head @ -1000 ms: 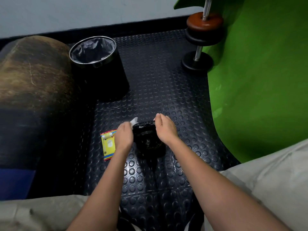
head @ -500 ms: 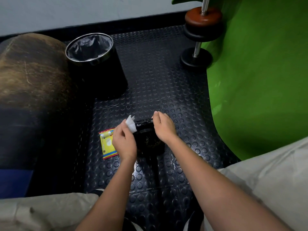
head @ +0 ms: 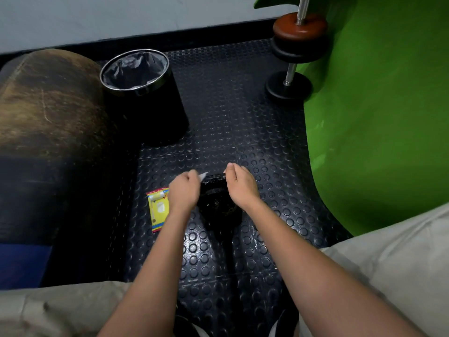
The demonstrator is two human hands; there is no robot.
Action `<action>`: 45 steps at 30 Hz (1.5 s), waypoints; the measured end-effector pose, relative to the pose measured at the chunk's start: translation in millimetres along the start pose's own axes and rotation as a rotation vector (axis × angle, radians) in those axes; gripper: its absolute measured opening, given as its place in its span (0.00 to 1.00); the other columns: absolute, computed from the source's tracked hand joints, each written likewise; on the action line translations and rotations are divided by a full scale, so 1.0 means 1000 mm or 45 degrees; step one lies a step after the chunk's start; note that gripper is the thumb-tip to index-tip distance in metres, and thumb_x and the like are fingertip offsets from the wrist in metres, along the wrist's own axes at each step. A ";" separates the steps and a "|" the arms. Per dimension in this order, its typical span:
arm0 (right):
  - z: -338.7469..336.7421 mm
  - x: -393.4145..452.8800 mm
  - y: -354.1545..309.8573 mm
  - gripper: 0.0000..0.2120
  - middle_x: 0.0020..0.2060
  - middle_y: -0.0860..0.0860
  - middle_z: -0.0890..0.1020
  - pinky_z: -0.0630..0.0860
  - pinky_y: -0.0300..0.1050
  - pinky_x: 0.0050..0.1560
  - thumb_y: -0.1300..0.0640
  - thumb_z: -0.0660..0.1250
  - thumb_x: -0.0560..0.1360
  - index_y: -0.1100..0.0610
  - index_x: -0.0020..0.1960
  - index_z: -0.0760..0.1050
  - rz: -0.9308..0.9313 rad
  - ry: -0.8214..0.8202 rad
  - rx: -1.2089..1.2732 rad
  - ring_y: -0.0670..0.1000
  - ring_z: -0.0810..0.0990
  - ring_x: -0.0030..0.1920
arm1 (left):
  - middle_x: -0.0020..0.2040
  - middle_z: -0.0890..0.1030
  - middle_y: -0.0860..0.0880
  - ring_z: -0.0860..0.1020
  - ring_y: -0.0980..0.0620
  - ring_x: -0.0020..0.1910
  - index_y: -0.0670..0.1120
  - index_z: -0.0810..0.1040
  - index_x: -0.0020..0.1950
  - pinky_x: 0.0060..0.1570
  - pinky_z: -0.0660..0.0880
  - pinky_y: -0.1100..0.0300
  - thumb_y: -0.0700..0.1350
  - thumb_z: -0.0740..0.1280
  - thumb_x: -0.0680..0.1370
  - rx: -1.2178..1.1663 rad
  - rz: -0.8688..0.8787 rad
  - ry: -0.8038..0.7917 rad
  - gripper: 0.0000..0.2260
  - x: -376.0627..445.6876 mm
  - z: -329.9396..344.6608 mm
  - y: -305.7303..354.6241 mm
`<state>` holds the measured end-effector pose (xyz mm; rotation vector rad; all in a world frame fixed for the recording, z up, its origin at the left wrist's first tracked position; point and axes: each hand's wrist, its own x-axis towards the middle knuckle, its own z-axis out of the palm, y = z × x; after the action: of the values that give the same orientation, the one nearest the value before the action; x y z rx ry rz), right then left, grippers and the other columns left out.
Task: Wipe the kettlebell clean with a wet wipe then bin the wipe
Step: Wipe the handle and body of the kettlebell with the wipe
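A black kettlebell (head: 218, 205) stands on the studded rubber floor between my hands. My left hand (head: 184, 190) grips a white wet wipe (head: 202, 175) against the left end of the kettlebell's handle; only a corner of the wipe shows past my fingers. My right hand (head: 240, 184) holds the right end of the handle with curled fingers. A black bin (head: 145, 103) with a steel rim and a plastic liner stands open at the back left. A yellow wipe packet (head: 158, 209) lies flat on the floor just left of my left hand.
A big brown padded roll (head: 48, 113) lies on the left. A dumbbell (head: 295, 52) stands upright at the back right against a green surface (head: 379, 117). My knees in light trousers (head: 393, 276) fill the bottom corners.
My left hand has rolled back down over the handle, so less of the wipe shows than half a second ago. The right hand has stayed on the handle.
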<state>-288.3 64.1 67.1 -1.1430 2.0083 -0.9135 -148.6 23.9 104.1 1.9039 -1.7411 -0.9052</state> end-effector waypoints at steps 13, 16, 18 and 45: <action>0.000 0.001 0.004 0.23 0.48 0.51 0.79 0.73 0.60 0.61 0.43 0.47 0.85 0.55 0.44 0.72 -0.017 -0.017 0.020 0.54 0.75 0.54 | 0.40 0.73 0.49 0.69 0.50 0.40 0.45 0.73 0.40 0.39 0.67 0.63 0.46 0.57 0.80 -0.591 -0.236 0.118 0.11 -0.004 0.016 -0.033; 0.000 0.001 0.004 0.23 0.48 0.51 0.79 0.73 0.59 0.60 0.43 0.47 0.85 0.55 0.44 0.72 -0.024 -0.011 0.013 0.53 0.75 0.54 | 0.34 0.76 0.50 0.73 0.50 0.32 0.49 0.73 0.36 0.32 0.69 0.60 0.50 0.58 0.78 -1.069 -0.531 -0.099 0.12 0.000 0.012 -0.036; 0.000 0.001 0.004 0.23 0.48 0.51 0.79 0.73 0.58 0.60 0.43 0.47 0.85 0.56 0.45 0.73 -0.027 -0.006 0.005 0.53 0.75 0.54 | 0.30 0.75 0.53 0.72 0.55 0.27 0.50 0.73 0.37 0.27 0.67 0.63 0.49 0.56 0.80 -1.211 -0.477 -0.237 0.14 -0.004 0.013 -0.042; -0.004 -0.001 -0.001 0.23 0.49 0.50 0.78 0.73 0.56 0.60 0.44 0.48 0.85 0.57 0.49 0.75 -0.033 -0.031 0.029 0.54 0.76 0.53 | 0.43 0.73 0.51 0.70 0.51 0.44 0.44 0.74 0.44 0.47 0.66 0.56 0.46 0.54 0.83 -0.570 -0.027 0.344 0.13 -0.021 0.034 -0.036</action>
<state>-290.2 65.9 70.5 -1.1647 1.9631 -0.9285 -146.2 53.7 59.5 1.6589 -1.2412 -0.9051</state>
